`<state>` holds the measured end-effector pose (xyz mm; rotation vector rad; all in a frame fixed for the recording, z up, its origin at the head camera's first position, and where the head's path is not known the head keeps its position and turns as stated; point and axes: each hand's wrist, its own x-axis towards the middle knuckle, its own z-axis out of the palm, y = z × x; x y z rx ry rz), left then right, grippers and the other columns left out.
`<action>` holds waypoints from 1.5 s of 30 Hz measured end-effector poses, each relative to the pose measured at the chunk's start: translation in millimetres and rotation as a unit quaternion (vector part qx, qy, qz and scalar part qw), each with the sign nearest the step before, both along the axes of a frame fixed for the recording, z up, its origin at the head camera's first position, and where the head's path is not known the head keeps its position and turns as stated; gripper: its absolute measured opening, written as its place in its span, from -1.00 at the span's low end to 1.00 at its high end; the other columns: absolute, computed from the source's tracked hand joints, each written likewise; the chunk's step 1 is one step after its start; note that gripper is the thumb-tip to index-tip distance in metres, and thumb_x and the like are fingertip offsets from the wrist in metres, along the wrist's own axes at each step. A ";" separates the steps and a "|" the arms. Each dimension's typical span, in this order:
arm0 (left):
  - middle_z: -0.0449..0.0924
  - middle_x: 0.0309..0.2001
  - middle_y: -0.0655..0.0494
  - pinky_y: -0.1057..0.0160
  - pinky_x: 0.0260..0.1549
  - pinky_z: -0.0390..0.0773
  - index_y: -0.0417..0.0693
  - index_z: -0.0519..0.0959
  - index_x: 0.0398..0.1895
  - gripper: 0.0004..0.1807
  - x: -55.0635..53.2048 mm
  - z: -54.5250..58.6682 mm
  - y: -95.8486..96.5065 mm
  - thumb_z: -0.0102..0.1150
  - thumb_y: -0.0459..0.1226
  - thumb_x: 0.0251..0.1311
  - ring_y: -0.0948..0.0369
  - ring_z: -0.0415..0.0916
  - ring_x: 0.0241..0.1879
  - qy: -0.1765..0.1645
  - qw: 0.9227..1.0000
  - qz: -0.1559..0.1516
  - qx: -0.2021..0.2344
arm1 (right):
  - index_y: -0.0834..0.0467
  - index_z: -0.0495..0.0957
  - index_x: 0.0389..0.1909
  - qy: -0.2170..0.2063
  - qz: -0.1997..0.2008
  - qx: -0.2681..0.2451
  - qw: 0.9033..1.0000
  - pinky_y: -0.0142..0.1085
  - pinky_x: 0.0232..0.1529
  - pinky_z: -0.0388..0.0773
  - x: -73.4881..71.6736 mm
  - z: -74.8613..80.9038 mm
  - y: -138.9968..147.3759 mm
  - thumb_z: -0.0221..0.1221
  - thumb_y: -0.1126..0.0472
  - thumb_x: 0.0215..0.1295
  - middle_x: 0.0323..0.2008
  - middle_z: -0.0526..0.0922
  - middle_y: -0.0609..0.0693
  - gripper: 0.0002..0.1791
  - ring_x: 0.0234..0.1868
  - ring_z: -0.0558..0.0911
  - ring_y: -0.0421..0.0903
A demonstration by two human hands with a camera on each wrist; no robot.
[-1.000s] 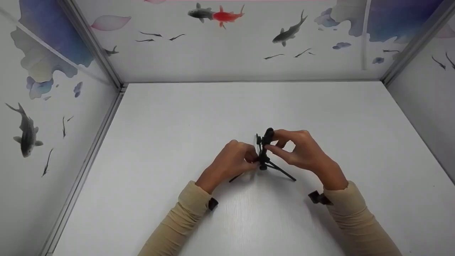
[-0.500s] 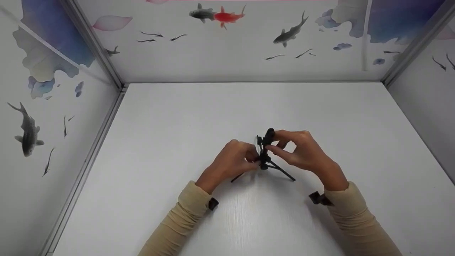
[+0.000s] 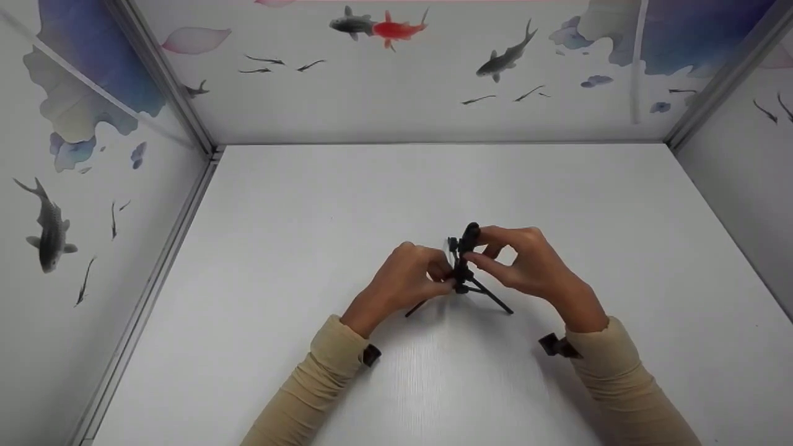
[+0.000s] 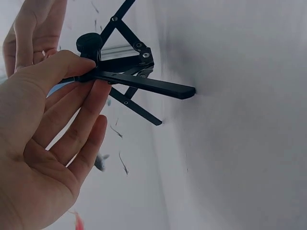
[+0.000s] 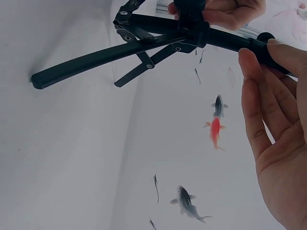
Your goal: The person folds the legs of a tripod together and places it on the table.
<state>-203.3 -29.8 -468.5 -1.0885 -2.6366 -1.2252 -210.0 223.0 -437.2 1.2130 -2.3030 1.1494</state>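
A small black tripod (image 3: 461, 272) stands on the white table with its legs spread. My left hand (image 3: 403, 277) pinches it at the hub where the legs meet, thumb and fingertips around the part below a round knob (image 4: 89, 44). Higher up, my right hand (image 3: 534, 263) holds the tripod's upper column between thumb and fingers. In the right wrist view, one leg (image 5: 86, 63) reaches out toward the table, with hinged braces behind it. The left fingers partly hide the hub in the head view.
The white tabletop (image 3: 310, 198) is enclosed by white panels (image 3: 409, 93) printed with fish and blue patches, at the back and sides. Each tan sleeve carries a small black wrist camera (image 3: 550, 344) at the cuff.
Both visible tripod feet have shifted slightly inward in the head view, and the upper part has moved a touch to the right. Both hands keep their hold almost in place.
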 end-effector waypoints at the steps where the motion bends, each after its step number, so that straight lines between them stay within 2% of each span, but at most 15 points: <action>1: 0.87 -0.39 0.23 0.34 -0.23 0.70 -0.04 0.82 -0.28 -0.96 0.0 0.0 -0.1 0.49 -0.31 0.22 0.48 0.76 -0.38 0.002 1.000 0.000 0.000 | 0.03 0.78 0.08 -0.001 0.000 0.001 1.000 -0.47 -0.14 0.68 0.0 -0.1 0.3 0.51 0.42 0.25 -0.11 0.88 -0.15 -0.59 -0.41 0.80 -0.30; 6: 0.88 -0.39 0.23 0.43 -0.24 0.64 -0.03 0.82 -0.28 -0.96 -0.2 -0.3 -0.2 0.50 -0.30 0.22 0.47 0.76 -0.38 0.009 1.000 0.001 -0.003 | 0.03 0.78 0.09 -0.003 0.001 0.001 1.000 -0.47 -0.14 0.68 -0.1 -0.7 0.7 0.51 0.41 0.26 -0.10 0.88 -0.15 -0.59 -0.40 0.80 -0.30; 16: 0.88 -0.37 0.26 0.40 -0.25 0.65 0.01 0.82 -0.28 -0.95 0.8 0.3 -0.6 0.50 -0.24 0.23 0.44 0.78 -0.33 0.020 0.999 0.020 -0.018 | 0.03 0.77 0.11 0.006 -0.001 0.007 1.000 -0.47 -0.14 0.69 0.6 0.3 0.6 0.50 0.36 0.30 -0.11 0.88 -0.14 -0.62 -0.40 0.81 -0.29; 24: 0.88 -0.38 0.25 0.40 -0.24 0.65 0.01 0.83 -0.28 -0.96 1.2 1.4 -0.5 0.49 -0.28 0.22 0.45 0.78 -0.34 0.009 1.000 0.019 -0.008 | 0.05 0.78 0.06 0.008 0.001 0.004 1.000 -0.46 -0.17 0.69 -0.7 -0.5 0.2 0.52 0.43 0.23 -0.14 0.89 -0.14 -0.59 -0.42 0.80 -0.28; 41: 0.86 -0.41 0.29 0.38 -0.31 0.62 0.04 0.83 -0.29 -0.94 1.0 -0.2 -0.8 0.52 -0.21 0.21 0.40 0.77 -0.34 0.029 0.999 0.034 -0.016 | 0.06 0.78 0.06 0.009 0.003 0.004 1.000 -0.45 -0.21 0.69 -1.7 -2.1 0.9 0.52 0.47 0.20 -0.16 0.89 -0.13 -0.57 -0.42 0.80 -0.28; 45: 0.86 -0.41 0.29 0.39 -0.32 0.61 0.04 0.84 -0.29 -0.93 1.2 0.0 -0.6 0.52 -0.20 0.21 0.40 0.77 -0.34 0.032 0.999 0.036 -0.020 | 0.05 0.78 0.05 0.011 0.000 0.006 1.000 -0.46 -0.20 0.69 -1.7 -2.6 1.4 0.51 0.42 0.24 -0.16 0.89 -0.14 -0.61 -0.42 0.80 -0.28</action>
